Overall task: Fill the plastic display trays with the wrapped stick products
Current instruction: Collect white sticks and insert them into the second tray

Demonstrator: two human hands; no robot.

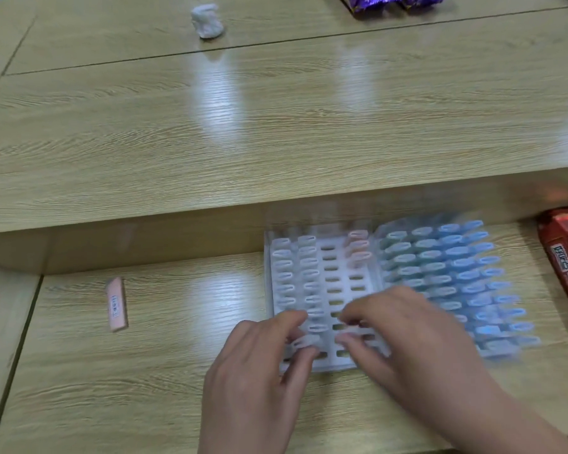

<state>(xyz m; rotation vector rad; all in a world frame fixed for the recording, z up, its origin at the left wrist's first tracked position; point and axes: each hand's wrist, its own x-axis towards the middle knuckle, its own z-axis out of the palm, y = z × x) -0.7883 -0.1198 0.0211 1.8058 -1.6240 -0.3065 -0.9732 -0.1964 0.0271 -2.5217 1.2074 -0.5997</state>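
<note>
Roughly halfway, I'd say: of the 2 plastic trays on the table (177, 322), the right tray (502, 353) looks full, every slot I can see across its 4 columns carrying a blue stick (453, 253). The left tray (269, 257), set right against it, is the one being worked on: its 2 left columns hold white sticks (282, 267), the 3rd column shows bare slots all the way down, and the 4th has only 3 pink sticks (358, 245) at its far end. So most of 2 columns are left to fill, by my reckoning. Both hands are over the near end of that tray. The left hand (263, 365) has thumb and fingers curled and seems to pinch a white stick (304, 339) in the 2nd column. The right hand (404, 332) is curled too, fingertips down by the 3rd and 4th columns, but blur keeps me from telling whether it holds anything. 1 loose pink stick (117, 304) lies flat on the table well to the left. The right hand hides the near-left corner of the right tray, and a red packet (561, 257) is cut off at the right edge
</note>
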